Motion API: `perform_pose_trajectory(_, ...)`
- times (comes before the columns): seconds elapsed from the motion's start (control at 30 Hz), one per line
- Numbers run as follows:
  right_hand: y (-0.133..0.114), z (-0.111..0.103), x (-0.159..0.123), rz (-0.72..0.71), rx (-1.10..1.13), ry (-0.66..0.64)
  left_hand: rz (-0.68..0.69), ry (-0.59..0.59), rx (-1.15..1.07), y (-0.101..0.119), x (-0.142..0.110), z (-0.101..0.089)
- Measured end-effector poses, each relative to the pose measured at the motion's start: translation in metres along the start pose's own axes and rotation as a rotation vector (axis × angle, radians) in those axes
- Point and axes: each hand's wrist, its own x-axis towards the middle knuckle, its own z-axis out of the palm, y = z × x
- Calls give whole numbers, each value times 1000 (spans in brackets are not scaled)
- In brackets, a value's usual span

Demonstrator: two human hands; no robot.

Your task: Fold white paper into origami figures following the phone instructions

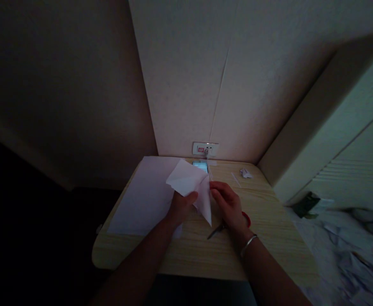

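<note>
Holding a folded white sheet above the worktop, right fingertips at its edge

Holding a thin, creased white paper sheet, folded to a downward point, in the left hand, with thumb on the front face and other fingers hidden behind. Poised at the folded sheet's right edge with the right hand, fingers drawn narrowly together; cannot tell a firm pinch from a light touch. Raised, apparently, above the middle of the pale wood-grained worktop with rounded corners.

Note along the left edge a large, flat white paper sheet. Find near the middle of the far edge a phone with a lit screen, and towards the far right corner a crumpled white paper scrap. See towards the near edge, partly beneath the right hand, dark-bladed scissors with red handles.

Judging by the creases and two-handed hold, treat as folding or shaping by hand. Hold the left thumb lightly, just enough to stop the layers slipping. Match edges and corners before pressing anything down. Run the right fingertips outward from the point in one even stroke; thin paper probably takes stray creases easily. For a sharper line, press against bare worktop, after sliding the scissors aside to avoid snagging the tip. Check alignment closely in such dim light.
</note>
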Motion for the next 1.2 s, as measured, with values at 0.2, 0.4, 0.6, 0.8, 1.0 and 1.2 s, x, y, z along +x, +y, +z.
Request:
perform_pose_trajectory(0.2,4,-3,5,285,212,22,67,-143,86,9,-6,-1)
perform_pose_trajectory(0.4,3,-2,5,328,331,57,-42,-190,-159,5,0,0)
perform_pose_trajectory(0.6,6,0,4,345,360,57,-120,-177,-333,5,-2,6)
perform_pose_trajectory(0.8,10,1,3,343,364,3,-114,-154,-275,4,-3,3)
perform_pose_trajectory(1.0,8,2,3,338,376,-2,-93,-188,-237,6,-3,3)
perform_pose_trajectory(1.2,7,0,4,348,374,-15,-80,-207,-190,4,-1,3)
